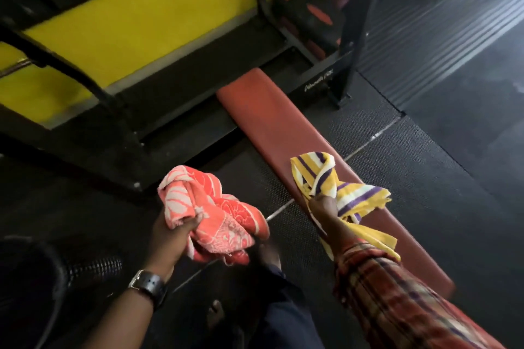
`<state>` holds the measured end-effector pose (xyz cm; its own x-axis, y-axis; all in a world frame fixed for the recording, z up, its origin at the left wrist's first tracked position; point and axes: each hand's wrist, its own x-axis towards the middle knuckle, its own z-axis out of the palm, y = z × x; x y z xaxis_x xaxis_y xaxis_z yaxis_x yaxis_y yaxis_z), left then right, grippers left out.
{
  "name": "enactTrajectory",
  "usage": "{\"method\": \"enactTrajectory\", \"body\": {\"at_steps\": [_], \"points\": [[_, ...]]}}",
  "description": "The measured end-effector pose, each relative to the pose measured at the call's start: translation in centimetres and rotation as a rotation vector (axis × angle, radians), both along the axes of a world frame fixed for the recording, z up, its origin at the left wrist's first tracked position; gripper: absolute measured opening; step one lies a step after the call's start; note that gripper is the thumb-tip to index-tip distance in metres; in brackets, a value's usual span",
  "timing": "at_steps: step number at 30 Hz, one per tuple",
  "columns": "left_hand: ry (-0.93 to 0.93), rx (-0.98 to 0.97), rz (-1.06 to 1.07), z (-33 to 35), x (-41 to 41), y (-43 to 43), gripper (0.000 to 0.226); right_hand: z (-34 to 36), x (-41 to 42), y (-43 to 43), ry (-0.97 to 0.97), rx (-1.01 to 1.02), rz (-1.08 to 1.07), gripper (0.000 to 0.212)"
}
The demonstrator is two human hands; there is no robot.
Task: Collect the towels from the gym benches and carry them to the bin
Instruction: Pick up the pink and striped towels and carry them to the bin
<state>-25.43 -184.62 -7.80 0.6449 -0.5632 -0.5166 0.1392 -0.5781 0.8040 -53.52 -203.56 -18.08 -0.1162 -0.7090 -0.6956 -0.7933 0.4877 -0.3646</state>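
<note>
We see two hands, and each one holds a towel. The left hand (173, 231) has its fingers closed tight around a crumpled coral towel (215, 212) with white flower shapes on it. That towel is up in the air, above the dark rubber floor mat (397, 167), just to the left of the bench. There is a dark wristwatch (149, 286) on the left wrist.

The right hand (323, 207) grips a yellow towel (340, 184) with white and purple stripes. Its fingers are bunched shut on the cloth. We see part of the towel sticking up above the hand, and one end hangs down under the arm. We cannot tell if the yellow towel touches the bench or is lifted just off it. The right arm wears a red plaid sleeve (397, 297).

The red padded bench (272, 110) runs from the middle of the view down to the lower right. Its far end sits by a black metal frame (326, 76) with a yellow wall (141, 14) behind it. A round black mesh bin (85, 266) sits at the lower left, near the left arm. We also see a bare foot (214, 312) on the floor.
</note>
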Motion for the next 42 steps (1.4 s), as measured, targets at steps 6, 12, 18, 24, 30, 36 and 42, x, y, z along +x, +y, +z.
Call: {"method": "enactTrajectory", "body": {"at_steps": [6, 12, 18, 24, 30, 36, 42], "points": [[-0.023, -0.041, 0.064, -2.3, 1.3, 5.1, 0.041, -3.5, -1.7, 2.5, 0.247, 0.117, 0.387, 0.082], [-0.023, -0.099, 0.06, -1.7, 2.0, 10.2, 0.04, -0.7, 2.7, 6.0, 0.023, -0.134, 0.101, 0.03], [-0.029, -0.137, 0.181, 2.1, 6.0, 16.5, 0.043, 5.7, 11.0, 11.8, -0.229, -0.268, -0.103, 0.033], [-0.058, -0.212, 0.302, 6.1, 10.3, 23.4, 0.041, 10.2, 21.1, 17.8, -0.507, -0.256, 0.029, 0.045], [-0.039, -0.254, 0.638, 10.5, 15.2, 30.6, 0.05, 16.3, 30.1, 24.1, -0.862, -0.038, 0.048, 0.02], [-0.189, -0.313, 1.003, 16.7, 21.5, 36.6, 0.059, 22.8, 39.5, 28.4, -1.129, 0.164, 0.292, 0.024], [-0.356, -0.491, 1.3, 24.2, 27.1, 42.0, 0.053, 26.0, 48.4, 32.7, -1.2, 0.199, 0.493, 0.019]]}}
